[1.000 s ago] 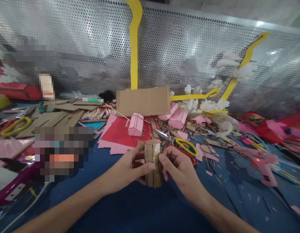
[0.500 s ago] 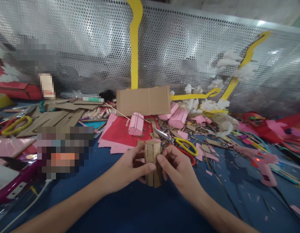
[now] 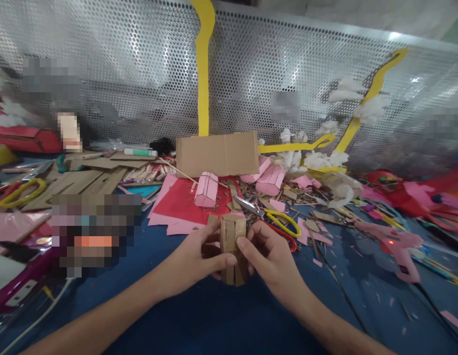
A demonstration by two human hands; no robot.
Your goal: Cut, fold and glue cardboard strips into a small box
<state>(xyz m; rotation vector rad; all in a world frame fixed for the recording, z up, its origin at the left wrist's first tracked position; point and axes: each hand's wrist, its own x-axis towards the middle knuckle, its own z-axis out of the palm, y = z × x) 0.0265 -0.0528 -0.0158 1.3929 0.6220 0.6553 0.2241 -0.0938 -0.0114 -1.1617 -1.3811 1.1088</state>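
Observation:
Both hands grip a small folded cardboard piece [image 3: 229, 241], held upright over the blue table. It is made of narrow strips with dark seams between them. My left hand [image 3: 199, 256] holds its left side, thumb across the front. On the right edge, my right hand [image 3: 268, 254] presses with its thumb, fingers curled behind. The fingers at the back are partly hidden. Just beyond lie yellow-and-red-handled scissors [image 3: 283, 222] and a pink paper-covered block [image 3: 206, 190] with dark edge lines, on red paper [image 3: 180, 199].
A pink glue gun [image 3: 395, 241] with a lit red light lies at right. Cardboard scraps [image 3: 251, 190] litter the middle. Behind stands a cardboard box [image 3: 217, 155] with a yellow strip [image 3: 203, 84], before a perforated metal panel [image 3: 140, 64]. Flat cardboard pieces [image 3: 77, 182] lie at left.
The cardboard piece has turned slightly, its top edge now looking more rounded. Both hands keep their hold, and the view has shifted a little.

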